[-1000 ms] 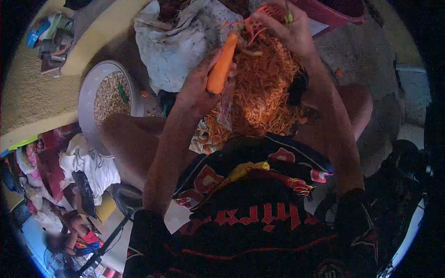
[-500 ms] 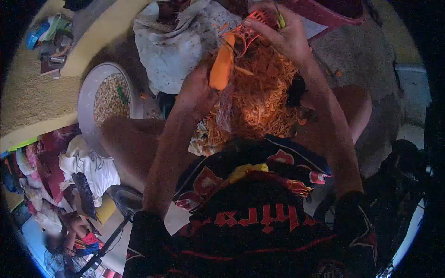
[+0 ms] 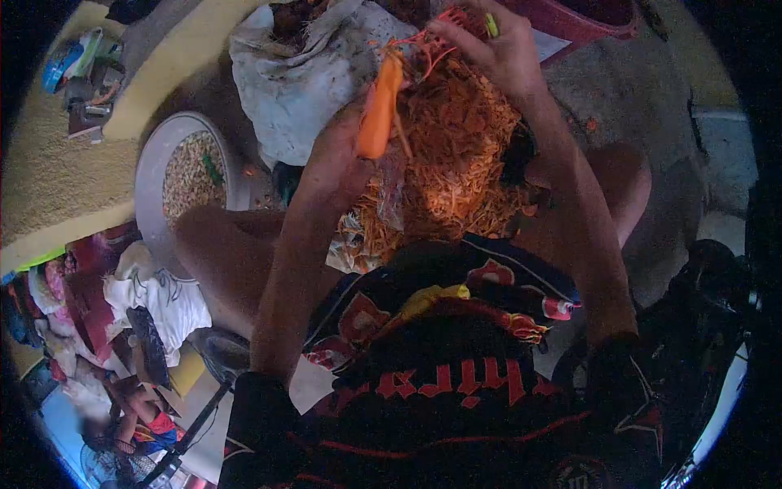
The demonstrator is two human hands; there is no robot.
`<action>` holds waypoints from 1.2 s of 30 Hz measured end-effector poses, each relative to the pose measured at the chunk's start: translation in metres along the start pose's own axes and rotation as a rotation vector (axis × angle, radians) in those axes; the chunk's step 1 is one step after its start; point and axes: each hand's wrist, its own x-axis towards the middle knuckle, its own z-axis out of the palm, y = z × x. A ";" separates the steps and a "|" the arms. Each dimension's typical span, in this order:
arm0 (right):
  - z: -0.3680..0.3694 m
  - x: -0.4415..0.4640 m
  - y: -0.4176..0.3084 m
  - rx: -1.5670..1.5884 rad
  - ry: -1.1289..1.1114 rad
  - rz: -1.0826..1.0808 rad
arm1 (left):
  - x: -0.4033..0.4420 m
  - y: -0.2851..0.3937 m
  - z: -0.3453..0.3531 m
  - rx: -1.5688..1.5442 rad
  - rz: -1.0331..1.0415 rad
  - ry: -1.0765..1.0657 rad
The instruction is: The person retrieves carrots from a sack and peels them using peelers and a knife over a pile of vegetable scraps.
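Wearer sits with bent legs (image 3: 615, 183) spread at either side of an orange heap of shreds (image 3: 460, 163), upper centre of the frame. Left hand (image 3: 346, 143), just left of the heap, is closed round a peeled-looking carrot (image 3: 378, 118); fingers mostly hidden behind it. Carrot stands tilted, its thicker lower end toward the wearer, upper end leaning slightly right.

Right hand (image 3: 498, 49), top of the frame right of centre, grips a red openwork tool (image 3: 440, 45), thumb along its near side. A small bright green piece (image 3: 491, 25) shows at the fingers. Tool's left edge lies at the carrot's upper end; whether they touch cannot be told. A thin orange strip hangs beside the carrot.

Clear plastic (image 3: 392, 200) lies at the heap's left side, below the carrot. Stained white sack (image 3: 293, 102), dark matter in its mouth, stands upper centre-left. Pale round tub (image 3: 149, 175), left of the sack and lower, holds small light pieces (image 3: 189, 179) with a green item (image 3: 212, 169) on them. Dark red container (image 3: 590, 33) at upper right. White cloth (image 3: 167, 306) at left, below the tub; another person (image 3: 134, 411), partly seen, at lower left.
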 end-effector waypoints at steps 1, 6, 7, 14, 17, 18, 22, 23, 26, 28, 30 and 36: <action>0.013 0.001 0.001 0.001 -0.001 -0.003 | 0.002 -0.001 -0.005 0.000 0.003 0.001; 0.009 -0.002 0.015 -0.306 0.129 -0.065 | 0.008 -0.004 -0.014 -0.037 -0.094 0.110; 0.002 -0.002 0.020 -0.305 0.130 -0.067 | 0.007 -0.004 -0.014 -0.035 -0.092 0.111; 0.023 -0.019 0.008 0.034 0.070 -0.022 | 0.010 -0.001 -0.024 -0.168 -0.056 -0.107; 0.041 -0.032 -0.016 -0.094 -0.118 -0.140 | -0.002 0.006 -0.006 -0.087 -0.044 0.019; 0.044 -0.033 -0.020 -0.082 -0.175 -0.205 | -0.007 0.010 0.003 0.008 -0.012 0.137; 0.048 -0.033 -0.017 -0.127 -0.129 -0.258 | -0.002 0.004 -0.008 0.046 -0.076 0.187; 0.045 -0.032 -0.016 -0.105 -0.144 -0.246 | -0.002 0.002 -0.017 0.005 -0.073 0.095; 0.040 -0.027 -0.011 -0.101 -0.154 -0.270 | -0.007 0.007 -0.008 0.023 -0.088 0.047; 0.040 -0.026 -0.008 -0.114 -0.152 -0.303 | -0.009 0.007 -0.003 0.081 -0.108 0.096; 0.038 -0.025 -0.007 -0.148 -0.179 -0.279 | -0.008 0.004 -0.007 0.105 -0.093 0.138; 0.008 -0.013 0.015 -0.173 0.026 -0.015 | 0.001 0.003 -0.012 -0.133 -0.154 0.029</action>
